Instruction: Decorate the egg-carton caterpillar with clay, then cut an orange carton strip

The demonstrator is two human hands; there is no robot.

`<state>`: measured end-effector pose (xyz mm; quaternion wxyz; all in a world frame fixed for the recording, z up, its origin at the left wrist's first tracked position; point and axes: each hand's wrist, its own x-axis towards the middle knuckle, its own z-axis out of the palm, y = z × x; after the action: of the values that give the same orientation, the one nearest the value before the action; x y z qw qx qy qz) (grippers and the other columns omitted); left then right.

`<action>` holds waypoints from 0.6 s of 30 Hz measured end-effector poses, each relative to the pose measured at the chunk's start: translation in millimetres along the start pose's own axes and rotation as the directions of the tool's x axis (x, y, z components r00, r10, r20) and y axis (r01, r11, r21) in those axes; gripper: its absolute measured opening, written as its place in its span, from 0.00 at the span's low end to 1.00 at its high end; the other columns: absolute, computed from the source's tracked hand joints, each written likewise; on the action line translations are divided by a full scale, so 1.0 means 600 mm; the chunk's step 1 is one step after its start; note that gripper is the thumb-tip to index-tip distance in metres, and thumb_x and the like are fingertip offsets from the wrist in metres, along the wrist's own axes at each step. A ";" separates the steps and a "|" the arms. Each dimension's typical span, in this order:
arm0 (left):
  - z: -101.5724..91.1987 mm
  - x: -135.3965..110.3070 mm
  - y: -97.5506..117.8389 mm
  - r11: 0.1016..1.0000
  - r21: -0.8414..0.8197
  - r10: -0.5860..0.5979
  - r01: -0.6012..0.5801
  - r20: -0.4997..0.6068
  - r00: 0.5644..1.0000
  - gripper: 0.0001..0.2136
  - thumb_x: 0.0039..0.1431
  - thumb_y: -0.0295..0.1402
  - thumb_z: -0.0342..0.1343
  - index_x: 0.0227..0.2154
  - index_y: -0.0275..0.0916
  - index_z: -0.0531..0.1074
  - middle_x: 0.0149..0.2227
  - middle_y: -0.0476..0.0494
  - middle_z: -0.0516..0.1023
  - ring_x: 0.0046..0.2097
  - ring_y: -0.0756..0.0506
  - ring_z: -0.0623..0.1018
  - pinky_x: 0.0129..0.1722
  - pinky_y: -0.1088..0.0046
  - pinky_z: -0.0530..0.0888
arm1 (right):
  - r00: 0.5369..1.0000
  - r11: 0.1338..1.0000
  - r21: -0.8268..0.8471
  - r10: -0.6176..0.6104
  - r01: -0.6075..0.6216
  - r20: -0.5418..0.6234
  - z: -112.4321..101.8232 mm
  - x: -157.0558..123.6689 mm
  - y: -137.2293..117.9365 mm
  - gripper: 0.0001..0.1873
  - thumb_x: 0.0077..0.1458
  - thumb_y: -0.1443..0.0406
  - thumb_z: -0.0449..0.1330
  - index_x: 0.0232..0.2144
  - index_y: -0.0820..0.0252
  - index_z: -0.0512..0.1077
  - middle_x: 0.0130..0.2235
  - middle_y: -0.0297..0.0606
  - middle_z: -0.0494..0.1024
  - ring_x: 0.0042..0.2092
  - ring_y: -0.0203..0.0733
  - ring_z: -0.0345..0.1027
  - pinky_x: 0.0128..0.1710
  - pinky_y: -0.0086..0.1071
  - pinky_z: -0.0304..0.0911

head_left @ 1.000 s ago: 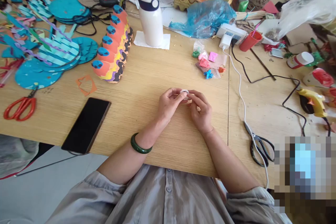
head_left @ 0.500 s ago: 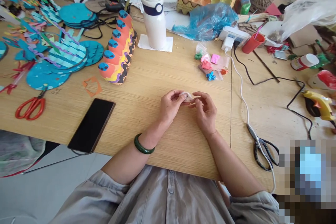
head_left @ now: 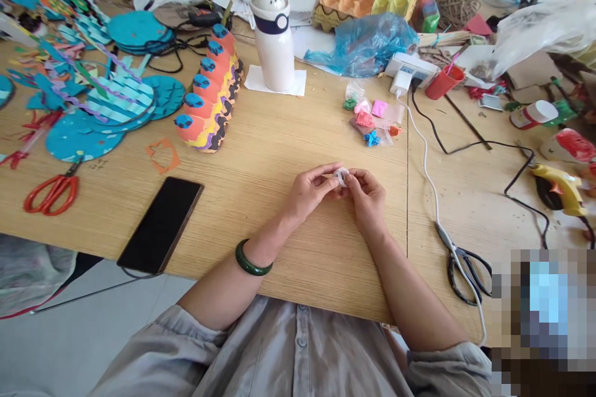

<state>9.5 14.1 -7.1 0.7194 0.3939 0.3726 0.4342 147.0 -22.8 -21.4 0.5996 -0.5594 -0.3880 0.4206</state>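
Over the middle of the wooden table, both hands pinch a small whitish plastic wrapper [head_left: 342,177] with something dark showing in it. My left hand [head_left: 314,192] grips its left side between thumb and fingers. On the right edge, the thumb and fingertips of my right hand [head_left: 367,197] are closed. What the dark part is remains too small to tell. Beyond the hands lie lumps of coloured clay on plastic film: a pink piece [head_left: 380,108], a red piece [head_left: 364,116] and a blue piece [head_left: 372,138].
A black phone [head_left: 161,223] and red-handled scissors [head_left: 52,193] lie to the left. Behind stand a painted egg-carton caterpillar [head_left: 212,93] and a white bottle [head_left: 274,43]. To the right are a power strip [head_left: 412,68], its cables, black scissors [head_left: 465,273] and a yellow glue gun [head_left: 561,186].
My right hand has closed in on the wrapper and now pinches it too. Both hands have come together, and the wrapper has shifted slightly right and turned.
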 end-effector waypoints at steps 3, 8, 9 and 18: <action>-0.006 0.003 -0.004 0.996 0.093 -0.005 0.000 0.045 0.999 0.18 0.51 0.37 0.70 0.45 0.37 0.82 0.33 0.45 0.84 0.29 0.49 0.81 0.31 0.74 0.79 | 0.997 0.999 0.038 0.025 -0.028 0.075 0.000 0.000 -0.002 0.15 0.55 0.53 0.69 0.35 0.57 0.75 0.32 0.32 0.78 0.27 0.32 0.69 0.28 0.29 0.72; -0.008 0.007 -0.005 0.981 0.171 0.089 -0.092 0.022 0.996 0.12 0.52 0.39 0.68 0.37 0.36 0.82 0.34 0.44 0.84 0.31 0.48 0.81 0.34 0.74 0.79 | 0.997 0.992 0.113 0.057 -0.063 0.059 -0.003 0.005 -0.006 0.17 0.52 0.52 0.71 0.33 0.57 0.73 0.30 0.31 0.75 0.27 0.32 0.70 0.29 0.30 0.74; -0.008 0.008 -0.005 0.981 0.170 0.094 -0.095 0.014 0.995 0.12 0.52 0.39 0.68 0.36 0.36 0.82 0.35 0.43 0.85 0.31 0.48 0.81 0.34 0.73 0.79 | 0.998 0.989 0.134 0.051 -0.056 0.041 -0.006 0.006 -0.007 0.16 0.53 0.53 0.71 0.33 0.57 0.73 0.29 0.29 0.74 0.27 0.32 0.69 0.30 0.30 0.75; -0.012 0.012 -0.008 0.965 0.227 0.145 -0.133 -0.036 0.989 0.07 0.54 0.35 0.64 0.33 0.37 0.80 0.34 0.45 0.84 0.37 0.48 0.82 0.39 0.75 0.78 | 0.988 0.998 -0.042 -0.042 0.049 0.150 -0.009 0.003 -0.010 0.20 0.48 0.54 0.75 0.40 0.54 0.76 0.41 0.35 0.79 0.38 0.37 0.75 0.34 0.30 0.76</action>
<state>7.1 21.1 -15.6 0.6283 0.4860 0.4092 0.4490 153.1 -23.4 -16.0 0.5654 -0.5312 -0.4538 0.4384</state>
